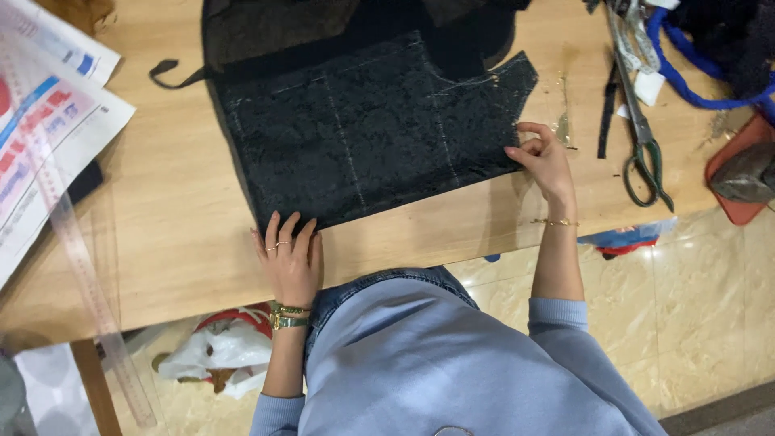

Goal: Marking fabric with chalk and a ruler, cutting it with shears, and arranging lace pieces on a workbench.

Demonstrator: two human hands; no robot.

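A piece of black fabric (371,121) marked with white chalk lines lies flat on the wooden table (161,202). My left hand (289,258) rests flat, fingers together, on the table at the fabric's near left corner, fingertips touching its edge. My right hand (542,157) pinches the fabric's right edge near its lower right corner. Both wrists wear bracelets; the left one also has a watch.
Large scissors (642,137) lie on the table to the right of the fabric, beside a blue cord (686,81) and an iron on a red mat (747,173). Printed papers (40,121) and a clear ruler (81,258) lie at left. A white bag (214,351) sits on the tiled floor.
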